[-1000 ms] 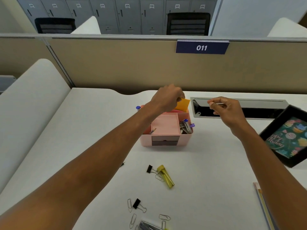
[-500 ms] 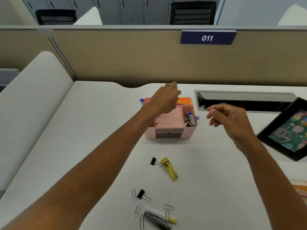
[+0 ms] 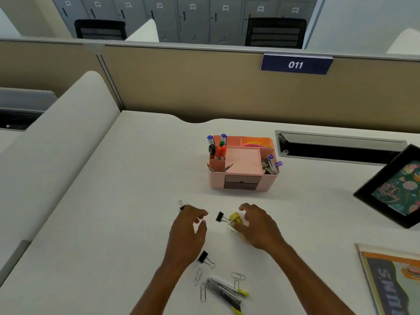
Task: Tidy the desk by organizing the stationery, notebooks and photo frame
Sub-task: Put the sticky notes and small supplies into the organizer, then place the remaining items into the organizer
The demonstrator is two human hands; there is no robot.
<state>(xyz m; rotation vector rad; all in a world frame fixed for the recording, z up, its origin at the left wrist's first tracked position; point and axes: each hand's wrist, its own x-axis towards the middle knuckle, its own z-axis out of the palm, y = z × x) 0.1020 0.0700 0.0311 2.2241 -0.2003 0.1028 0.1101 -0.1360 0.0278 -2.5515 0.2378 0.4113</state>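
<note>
Head view: your hands, up at the pink organizer [image 3: 241, 181] a moment ago, are now down among the loose clips on the desk [image 3: 113, 201]. Your left hand [image 3: 188, 230] hangs relaxed and holds nothing, just beside a black binder clip [image 3: 220, 216]. Your right hand [image 3: 255, 226] curves round the yellow stationery piece [image 3: 235, 218]; whether it grips yet cannot be told. Likely next for sorting: the stapler [image 3: 223, 291], paper clips [image 3: 198, 276], photo frame [image 3: 395, 192] and notebook [image 3: 391, 276].

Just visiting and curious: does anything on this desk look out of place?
Yes: paper clips, binder clips and a stapler lie scattered in front of the organizer, not in it. The frame at right sits skewed to the desk edge.
</note>
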